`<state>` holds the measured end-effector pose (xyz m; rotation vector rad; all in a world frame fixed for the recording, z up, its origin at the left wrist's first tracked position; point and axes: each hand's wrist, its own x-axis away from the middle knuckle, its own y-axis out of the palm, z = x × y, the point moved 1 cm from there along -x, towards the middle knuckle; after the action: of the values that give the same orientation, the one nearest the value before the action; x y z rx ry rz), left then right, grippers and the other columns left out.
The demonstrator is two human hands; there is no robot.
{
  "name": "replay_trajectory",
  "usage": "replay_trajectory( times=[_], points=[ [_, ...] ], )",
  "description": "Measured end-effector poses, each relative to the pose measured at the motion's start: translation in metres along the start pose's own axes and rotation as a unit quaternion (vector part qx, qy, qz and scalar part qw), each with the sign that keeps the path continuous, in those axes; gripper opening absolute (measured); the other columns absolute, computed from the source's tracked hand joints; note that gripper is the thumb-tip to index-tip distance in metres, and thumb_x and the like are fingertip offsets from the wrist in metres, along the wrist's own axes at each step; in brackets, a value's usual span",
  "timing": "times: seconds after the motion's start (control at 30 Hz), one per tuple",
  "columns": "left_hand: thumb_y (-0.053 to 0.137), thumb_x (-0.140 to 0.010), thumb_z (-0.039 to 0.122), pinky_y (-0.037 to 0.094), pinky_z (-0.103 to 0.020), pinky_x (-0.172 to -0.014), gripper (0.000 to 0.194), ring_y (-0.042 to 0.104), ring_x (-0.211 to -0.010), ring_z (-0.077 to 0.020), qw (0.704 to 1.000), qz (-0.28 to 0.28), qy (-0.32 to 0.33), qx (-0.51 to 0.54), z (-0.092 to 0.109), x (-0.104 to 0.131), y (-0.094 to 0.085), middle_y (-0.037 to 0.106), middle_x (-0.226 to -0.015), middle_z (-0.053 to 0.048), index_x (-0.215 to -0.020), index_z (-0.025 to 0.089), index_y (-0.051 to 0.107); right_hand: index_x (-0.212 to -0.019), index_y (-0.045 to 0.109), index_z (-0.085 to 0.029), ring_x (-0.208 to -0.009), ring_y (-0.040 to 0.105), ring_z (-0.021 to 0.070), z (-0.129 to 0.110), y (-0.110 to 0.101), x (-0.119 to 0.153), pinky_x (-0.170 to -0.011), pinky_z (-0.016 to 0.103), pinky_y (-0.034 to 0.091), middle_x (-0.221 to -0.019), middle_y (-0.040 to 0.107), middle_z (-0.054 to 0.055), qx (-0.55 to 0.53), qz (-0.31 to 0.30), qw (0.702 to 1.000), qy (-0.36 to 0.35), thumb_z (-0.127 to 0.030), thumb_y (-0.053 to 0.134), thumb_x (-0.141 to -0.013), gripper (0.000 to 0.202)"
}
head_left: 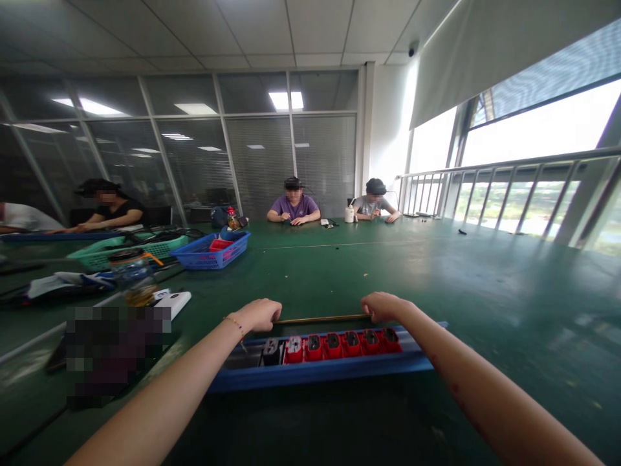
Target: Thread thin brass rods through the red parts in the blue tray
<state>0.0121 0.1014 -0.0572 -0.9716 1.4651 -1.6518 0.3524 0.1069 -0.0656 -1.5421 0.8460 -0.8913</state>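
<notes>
Both arms reach forward over a long blue tray. A thin yellowish rod or strip stretches level just beyond the tray, between the two hands. My left hand is closed around its left end, and the fingertips are partly hidden. At the other end, my right hand is closed on it too. Inside the tray stands a row of several red blocks with dark or grey tops. A black block with a grey top sits at the left of that row.
To the left are a blue basket with a red item, a green basket, a jar and a white device. Other people sit across the green table and at the far left.
</notes>
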Motion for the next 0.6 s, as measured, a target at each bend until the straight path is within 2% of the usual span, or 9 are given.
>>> replay_trajectory(
  times=[0.17,0.3,0.37,0.47,0.53,0.6],
  points=[
    [0.052,-0.057,0.014,0.039,-0.022,-0.055,0.014,0.057,-0.065,-0.0156,0.999,0.022,-0.005,0.05,0.003,0.007,-0.003,0.063,-0.072,-0.001,-0.067,0.019,0.06,-0.073,0.064,-0.018,-0.065,0.057,0.016,0.006,-0.002,0.01,-0.051,0.021,0.037,-0.072,0.065,0.002,-0.063,0.002,0.998,-0.017,-0.013,0.054,-0.06,0.017],
    [0.043,-0.071,0.024,0.041,-0.021,-0.06,0.017,0.056,-0.069,-0.0141,0.992,0.061,0.002,0.111,0.006,0.027,-0.017,0.061,-0.077,0.0,-0.078,0.018,0.058,-0.087,0.059,-0.016,-0.068,0.055,0.0131,0.011,-0.012,0.034,-0.056,0.019,0.04,-0.077,0.062,0.001,-0.144,0.031,0.988,-0.035,-0.019,0.044,-0.075,0.019],
    [0.038,-0.078,0.029,0.04,-0.021,-0.06,0.023,0.055,-0.069,-0.0134,0.987,0.08,0.007,0.14,0.011,0.04,-0.025,0.059,-0.076,0.0,-0.085,0.018,0.056,-0.09,0.055,-0.015,-0.067,0.052,0.0125,0.008,-0.017,0.048,-0.056,0.02,0.039,-0.074,0.058,0.001,-0.238,0.067,0.968,-0.047,-0.022,0.042,-0.078,0.019],
    [0.041,-0.08,0.036,0.038,-0.021,-0.058,0.025,0.05,-0.063,-0.0124,0.972,0.103,0.023,0.208,0.026,0.058,-0.034,0.054,-0.068,0.002,-0.09,0.018,0.056,-0.09,0.052,-0.016,-0.062,0.047,0.0108,-0.004,-0.023,0.067,-0.055,0.02,0.037,-0.068,0.049,-0.003,-0.382,0.122,0.914,-0.067,-0.024,0.049,-0.077,0.016],
    [0.044,-0.079,0.04,0.039,-0.021,-0.058,0.029,0.049,-0.062,-0.0124,0.964,0.103,0.029,0.245,0.038,0.069,-0.037,0.053,-0.068,0.002,-0.094,0.019,0.056,-0.093,0.051,-0.017,-0.06,0.044,0.0101,-0.012,-0.024,0.078,-0.054,0.02,0.035,-0.066,0.044,-0.004,-0.42,0.124,0.896,-0.074,-0.027,0.053,-0.076,0.02],
    [0.044,-0.079,0.046,0.039,-0.021,-0.058,0.034,0.05,-0.064,-0.013,0.96,0.095,0.02,0.263,0.048,0.078,-0.038,0.053,-0.069,0.002,-0.096,0.019,0.055,-0.099,0.049,-0.018,-0.06,0.043,0.0101,-0.018,-0.024,0.087,-0.054,0.02,0.035,-0.065,0.042,-0.005,-0.436,0.105,0.891,-0.076,-0.033,0.055,-0.077,0.027]
  ],
)
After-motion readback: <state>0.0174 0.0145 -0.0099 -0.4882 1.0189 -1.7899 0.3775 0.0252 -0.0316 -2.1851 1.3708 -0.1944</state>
